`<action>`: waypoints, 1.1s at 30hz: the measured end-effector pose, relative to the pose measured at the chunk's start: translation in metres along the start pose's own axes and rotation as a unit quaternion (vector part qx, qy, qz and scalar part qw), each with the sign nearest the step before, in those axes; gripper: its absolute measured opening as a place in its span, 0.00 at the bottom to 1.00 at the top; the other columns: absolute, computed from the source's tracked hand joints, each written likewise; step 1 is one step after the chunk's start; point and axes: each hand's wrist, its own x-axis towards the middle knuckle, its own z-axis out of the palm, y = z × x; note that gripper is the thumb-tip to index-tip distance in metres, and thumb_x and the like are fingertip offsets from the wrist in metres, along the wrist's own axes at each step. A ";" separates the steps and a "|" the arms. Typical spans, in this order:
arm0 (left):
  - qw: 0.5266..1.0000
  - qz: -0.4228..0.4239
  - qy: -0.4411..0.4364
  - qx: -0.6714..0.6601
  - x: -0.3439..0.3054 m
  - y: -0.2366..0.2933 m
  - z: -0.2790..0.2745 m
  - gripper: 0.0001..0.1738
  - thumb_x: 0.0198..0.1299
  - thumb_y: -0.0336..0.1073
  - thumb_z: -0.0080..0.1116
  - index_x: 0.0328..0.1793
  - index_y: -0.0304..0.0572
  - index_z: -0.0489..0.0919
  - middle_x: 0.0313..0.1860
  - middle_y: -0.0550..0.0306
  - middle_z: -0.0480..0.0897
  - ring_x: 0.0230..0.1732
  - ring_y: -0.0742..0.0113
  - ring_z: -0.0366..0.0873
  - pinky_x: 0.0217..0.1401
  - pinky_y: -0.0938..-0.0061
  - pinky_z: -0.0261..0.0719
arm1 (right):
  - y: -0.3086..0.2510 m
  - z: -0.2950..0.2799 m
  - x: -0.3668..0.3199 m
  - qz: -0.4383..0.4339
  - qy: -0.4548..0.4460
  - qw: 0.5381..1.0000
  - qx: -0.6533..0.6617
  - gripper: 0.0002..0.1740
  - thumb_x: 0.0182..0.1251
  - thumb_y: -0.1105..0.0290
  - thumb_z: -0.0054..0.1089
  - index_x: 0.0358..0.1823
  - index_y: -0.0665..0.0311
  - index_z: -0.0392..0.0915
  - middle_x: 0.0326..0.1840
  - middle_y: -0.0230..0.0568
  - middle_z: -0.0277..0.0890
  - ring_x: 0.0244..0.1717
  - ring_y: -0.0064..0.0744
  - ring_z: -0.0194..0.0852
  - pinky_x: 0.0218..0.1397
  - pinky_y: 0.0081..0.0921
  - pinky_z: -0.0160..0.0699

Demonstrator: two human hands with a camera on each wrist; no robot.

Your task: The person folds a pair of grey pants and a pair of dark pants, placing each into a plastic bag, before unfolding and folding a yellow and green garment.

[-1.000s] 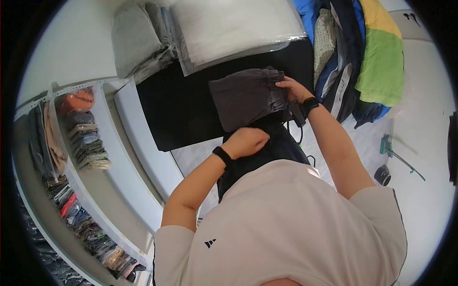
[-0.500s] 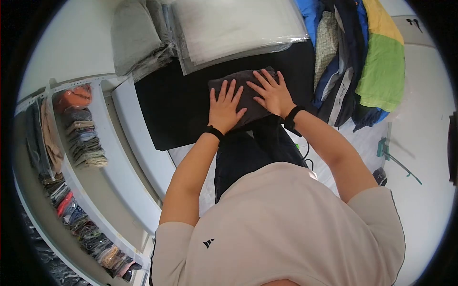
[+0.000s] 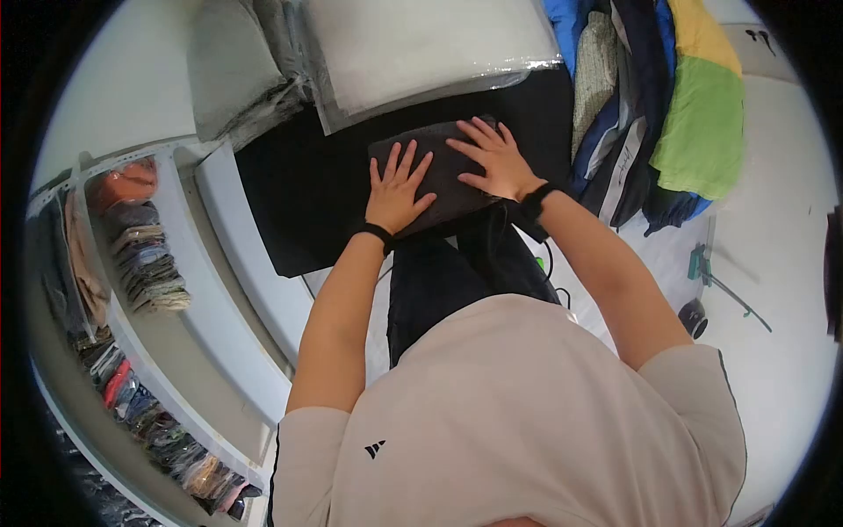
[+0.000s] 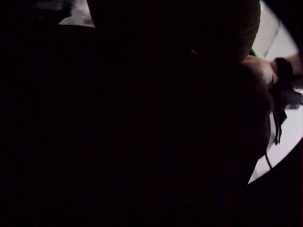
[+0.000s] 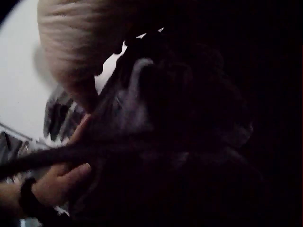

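A dark grey garment (image 3: 445, 182), folded into a flat rectangle, lies on the black tabletop (image 3: 294, 193). My left hand (image 3: 397, 197) rests palm down on its left part with fingers spread. On the right part lies my right hand (image 3: 503, 167), also flat, its fingers splayed toward the far edge and covering much of that end. The left wrist view is mostly dark, with part of the right hand (image 4: 261, 70) at its right edge. In the right wrist view the left hand (image 5: 57, 185) shows beyond the dim cloth (image 5: 135, 111).
Clear plastic bags (image 3: 421, 53) lie at the table's back, beside a grey stack (image 3: 233, 70). Colourful clothes (image 3: 698, 132) hang over the right side. White shelves (image 3: 233, 272) at left hold bagged, folded garments (image 3: 145, 255). A green-handled tool (image 3: 738, 297) leans at right.
A second ago the right hand pinched the garment's gathered waistband and the left hovered by its near edge. Both hands then came down flat on it; since then they have shifted slightly left.
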 end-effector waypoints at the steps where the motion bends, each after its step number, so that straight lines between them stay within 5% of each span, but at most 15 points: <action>1: 0.997 -0.016 0.040 -0.068 -0.002 -0.003 -0.004 0.40 0.54 0.51 0.56 0.72 0.54 0.55 0.74 0.49 0.48 0.74 0.48 0.40 0.71 0.47 0.40 | 0.005 -0.007 -0.001 0.052 0.052 0.993 0.088 0.34 0.54 0.55 0.62 0.63 0.46 0.63 0.69 0.41 0.55 0.70 0.46 0.49 0.69 0.49 0.47; 3: 0.987 -0.032 0.082 -0.133 -0.012 -0.009 -0.010 0.40 0.53 0.45 0.59 0.71 0.50 0.55 0.73 0.46 0.50 0.73 0.47 0.43 0.72 0.51 0.42 | 0.020 -0.012 -0.012 0.148 0.164 0.961 0.167 0.35 0.50 0.58 0.66 0.59 0.64 0.66 0.62 0.54 0.63 0.62 0.48 0.61 0.64 0.37 0.60; 5: 0.935 -0.171 0.202 -0.237 -0.028 -0.015 -0.005 0.38 0.51 0.35 0.60 0.69 0.41 0.58 0.66 0.41 0.59 0.67 0.48 0.56 0.68 0.57 0.54 | 0.031 -0.004 -0.032 0.372 0.141 0.860 0.321 0.37 0.49 0.55 0.68 0.56 0.72 0.67 0.54 0.53 0.70 0.57 0.42 0.68 0.60 0.34 0.65; 6: 0.893 -0.233 0.219 -0.318 -0.031 -0.017 0.001 0.36 0.50 0.34 0.62 0.66 0.34 0.60 0.56 0.41 0.69 0.56 0.48 0.68 0.61 0.61 0.65 | 0.036 -0.001 -0.041 0.371 0.142 0.860 0.321 0.37 0.49 0.55 0.68 0.56 0.72 0.67 0.54 0.53 0.70 0.57 0.42 0.68 0.60 0.34 0.65; 7: 0.892 -0.232 0.221 -0.318 -0.035 -0.021 0.011 0.36 0.50 0.34 0.62 0.66 0.34 0.60 0.56 0.41 0.69 0.56 0.48 0.68 0.61 0.61 0.65 | 0.041 -0.001 -0.047 0.455 0.005 0.771 0.445 0.37 0.48 0.54 0.69 0.54 0.73 0.68 0.50 0.49 0.72 0.53 0.39 0.70 0.57 0.31 0.67; 8: 0.829 -0.286 0.159 -0.454 -0.038 -0.025 0.018 0.36 0.50 0.34 0.62 0.65 0.32 0.61 0.52 0.41 0.72 0.51 0.48 0.71 0.57 0.63 0.68 | 0.041 -0.004 -0.047 0.516 -0.131 0.645 0.548 0.38 0.47 0.53 0.70 0.53 0.74 0.68 0.46 0.46 0.75 0.50 0.35 0.72 0.54 0.28 0.69; 9: 0.742 -0.330 0.093 -0.577 -0.040 -0.029 0.025 0.36 0.50 0.35 0.63 0.64 0.31 0.62 0.48 0.41 0.75 0.46 0.48 0.75 0.53 0.64 0.72 | 0.038 -0.004 -0.047 0.513 -0.129 0.648 0.548 0.38 0.47 0.53 0.70 0.53 0.74 0.68 0.46 0.46 0.75 0.50 0.35 0.72 0.54 0.28 0.69; 11: 0.767 -0.309 0.119 -0.550 -0.040 -0.028 0.023 0.32 0.49 0.36 0.64 0.59 0.28 0.66 0.42 0.43 0.78 0.42 0.52 0.77 0.47 0.66 0.75 | 0.014 -0.015 -0.042 0.429 -0.162 0.700 0.547 0.35 0.46 0.54 0.71 0.51 0.71 0.71 0.42 0.40 0.76 0.45 0.31 0.72 0.50 0.24 0.69; 13: 0.829 -0.309 -0.002 -0.466 -0.036 -0.037 0.033 0.28 0.54 0.37 0.61 0.57 0.27 0.68 0.47 0.46 0.77 0.46 0.61 0.76 0.50 0.71 0.72 | 0.009 -0.017 -0.036 0.379 -0.150 0.707 0.578 0.30 0.48 0.57 0.70 0.48 0.69 0.73 0.44 0.39 0.76 0.45 0.29 0.72 0.49 0.24 0.70; 15: 0.799 -0.324 0.020 -0.507 -0.032 -0.036 0.030 0.24 0.50 0.34 0.63 0.51 0.27 0.72 0.43 0.44 0.79 0.45 0.60 0.77 0.48 0.69 0.74 | 0.023 0.007 -0.037 0.409 -0.173 0.626 0.641 0.27 0.51 0.63 0.67 0.51 0.69 0.71 0.46 0.40 0.75 0.49 0.31 0.73 0.53 0.26 0.70; 19: 0.796 -0.251 0.063 -0.548 -0.034 -0.023 0.005 0.20 0.52 0.32 0.62 0.50 0.30 0.72 0.43 0.48 0.79 0.42 0.63 0.77 0.44 0.72 0.74 | 0.013 -0.024 -0.030 0.347 -0.088 0.608 0.709 0.26 0.54 0.67 0.64 0.54 0.69 0.68 0.48 0.40 0.75 0.51 0.32 0.72 0.56 0.27 0.69; 22: 0.708 -0.270 0.050 -0.651 -0.035 -0.004 -0.012 0.19 0.54 0.34 0.61 0.49 0.33 0.71 0.40 0.52 0.79 0.37 0.70 0.77 0.34 0.78 0.73 | 0.028 -0.044 -0.032 0.339 -0.066 0.599 0.722 0.26 0.55 0.68 0.63 0.54 0.69 0.66 0.48 0.40 0.74 0.50 0.32 0.72 0.57 0.28 0.69; 25: 0.764 -0.307 -0.073 -0.563 -0.027 -0.003 0.009 0.24 0.57 0.39 0.60 0.55 0.32 0.68 0.45 0.48 0.77 0.41 0.63 0.78 0.43 0.73 0.75 | 0.056 -0.022 -0.047 0.379 0.013 0.569 0.729 0.24 0.58 0.64 0.61 0.53 0.66 0.68 0.50 0.38 0.73 0.51 0.31 0.70 0.56 0.29 0.68; 27: 0.804 -0.301 -0.077 -0.508 -0.026 -0.006 0.025 0.26 0.58 0.42 0.59 0.56 0.31 0.67 0.44 0.46 0.77 0.39 0.63 0.78 0.42 0.74 0.76 | 0.091 0.029 -0.061 0.466 0.050 0.452 0.759 0.25 0.60 0.57 0.60 0.54 0.61 0.68 0.51 0.35 0.73 0.55 0.30 0.67 0.60 0.32 0.61; 33: 0.743 -0.317 -0.037 -0.589 -0.022 -0.002 0.016 0.26 0.56 0.43 0.60 0.52 0.29 0.69 0.34 0.49 0.79 0.32 0.67 0.79 0.35 0.75 0.76 | 0.058 0.000 -0.064 0.477 0.029 0.455 0.751 0.32 0.57 0.48 0.60 0.59 0.56 0.65 0.60 0.35 0.64 0.61 0.34 0.58 0.64 0.37 0.49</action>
